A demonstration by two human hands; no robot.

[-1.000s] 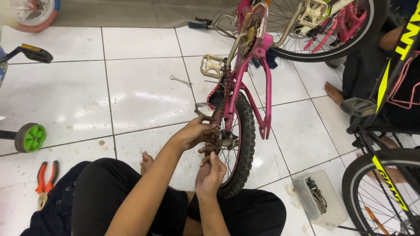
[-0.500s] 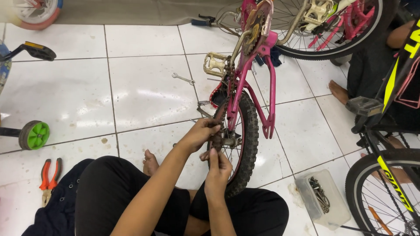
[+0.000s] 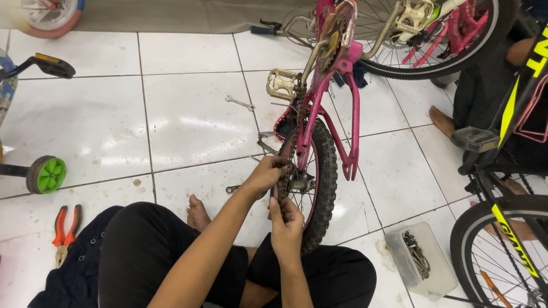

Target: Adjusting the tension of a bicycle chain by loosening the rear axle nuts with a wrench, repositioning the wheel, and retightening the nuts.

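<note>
bicycles 3 | pliers 1 | wrenches 2 | training wheels 1

A small pink-framed child's bicycle stands upside down on the white tiled floor, just ahead of both hands. Its black knobbly rear tyre sits right of the left hand and above the right hand. A rusty brown chain runs between the fingers, up toward a cream pedal.
</note>
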